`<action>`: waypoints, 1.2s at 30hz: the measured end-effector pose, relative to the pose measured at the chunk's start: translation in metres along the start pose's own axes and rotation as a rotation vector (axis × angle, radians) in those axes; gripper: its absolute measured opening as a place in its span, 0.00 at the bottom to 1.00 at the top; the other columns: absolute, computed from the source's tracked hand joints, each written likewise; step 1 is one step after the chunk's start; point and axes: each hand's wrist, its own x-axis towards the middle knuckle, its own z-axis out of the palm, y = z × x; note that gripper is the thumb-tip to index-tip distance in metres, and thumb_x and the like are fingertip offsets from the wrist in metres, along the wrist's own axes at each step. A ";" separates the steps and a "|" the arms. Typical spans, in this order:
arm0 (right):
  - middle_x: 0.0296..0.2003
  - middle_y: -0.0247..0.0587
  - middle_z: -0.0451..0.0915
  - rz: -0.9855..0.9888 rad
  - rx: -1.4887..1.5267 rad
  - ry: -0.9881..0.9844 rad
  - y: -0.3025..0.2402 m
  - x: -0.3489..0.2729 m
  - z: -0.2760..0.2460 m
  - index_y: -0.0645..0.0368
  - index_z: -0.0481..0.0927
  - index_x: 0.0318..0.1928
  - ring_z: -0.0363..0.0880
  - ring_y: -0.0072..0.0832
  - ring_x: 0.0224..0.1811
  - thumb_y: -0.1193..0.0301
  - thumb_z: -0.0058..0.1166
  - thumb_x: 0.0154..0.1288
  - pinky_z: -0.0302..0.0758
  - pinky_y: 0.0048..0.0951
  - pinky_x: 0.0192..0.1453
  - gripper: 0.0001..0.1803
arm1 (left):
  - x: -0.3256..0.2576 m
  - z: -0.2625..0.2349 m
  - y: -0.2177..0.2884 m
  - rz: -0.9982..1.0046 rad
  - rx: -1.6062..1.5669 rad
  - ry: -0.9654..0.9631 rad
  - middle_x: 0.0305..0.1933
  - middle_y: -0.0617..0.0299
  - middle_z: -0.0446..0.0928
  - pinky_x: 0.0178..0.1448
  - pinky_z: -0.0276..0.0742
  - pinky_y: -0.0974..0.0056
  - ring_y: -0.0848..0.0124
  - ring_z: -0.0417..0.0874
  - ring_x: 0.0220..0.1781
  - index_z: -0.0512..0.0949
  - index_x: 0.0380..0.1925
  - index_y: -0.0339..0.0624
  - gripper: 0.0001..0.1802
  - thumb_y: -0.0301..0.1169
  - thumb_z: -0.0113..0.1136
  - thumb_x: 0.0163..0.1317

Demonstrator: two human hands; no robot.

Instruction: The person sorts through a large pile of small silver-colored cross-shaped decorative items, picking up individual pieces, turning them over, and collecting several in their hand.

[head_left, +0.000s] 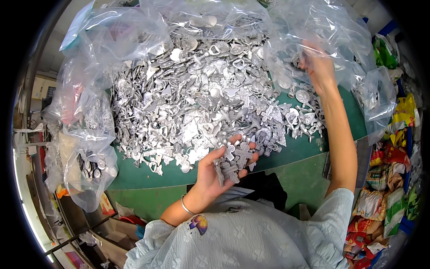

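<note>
My left hand (207, 175) is cupped palm up at the near table edge, its fingers curled round several silver-grey cross charms (242, 154). Just beyond it spreads a large heap of silver-grey metal charms (188, 96), with crosses, hearts, discs and rings among them. At the far right, my right hand (319, 67) reaches to a clear plastic bag (340, 27), whose film partly covers the fingers. Those fingers are bent together by a few charms (302, 96); whatever they grip is hidden and blurred.
More clear bags lie along the far edge, and a bag of small metal pieces (96, 163) hangs over the left side of the green table (148, 179). Colourful packets (385, 179) crowd the right side. A cardboard box (109, 242) stands at the lower left.
</note>
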 end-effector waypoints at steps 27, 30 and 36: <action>0.26 0.34 0.75 -0.160 -0.025 -0.378 -0.023 -0.095 -0.008 0.67 0.75 0.37 0.73 0.18 0.29 0.73 0.49 0.62 0.69 0.18 0.36 0.08 | -0.001 -0.006 -0.003 -0.021 -0.017 -0.105 0.56 0.45 0.65 0.40 0.80 0.62 0.52 0.70 0.55 0.61 0.55 0.45 0.25 0.39 0.48 0.58; 0.29 0.34 0.75 -0.172 -0.047 -0.388 -0.022 -0.096 -0.008 0.67 0.75 0.37 0.73 0.18 0.30 0.74 0.49 0.62 0.70 0.18 0.37 0.07 | -0.001 -0.006 -0.002 -0.014 -0.004 -0.105 0.56 0.45 0.65 0.40 0.80 0.63 0.52 0.70 0.55 0.61 0.55 0.45 0.25 0.39 0.48 0.58; 0.33 0.34 0.75 -0.190 -0.092 -0.445 -0.026 -0.099 -0.007 0.67 0.75 0.36 0.74 0.19 0.30 0.75 0.49 0.62 0.71 0.19 0.38 0.07 | -0.001 -0.006 -0.002 -0.014 0.003 -0.094 0.56 0.46 0.65 0.40 0.81 0.63 0.53 0.70 0.55 0.61 0.55 0.45 0.25 0.39 0.48 0.58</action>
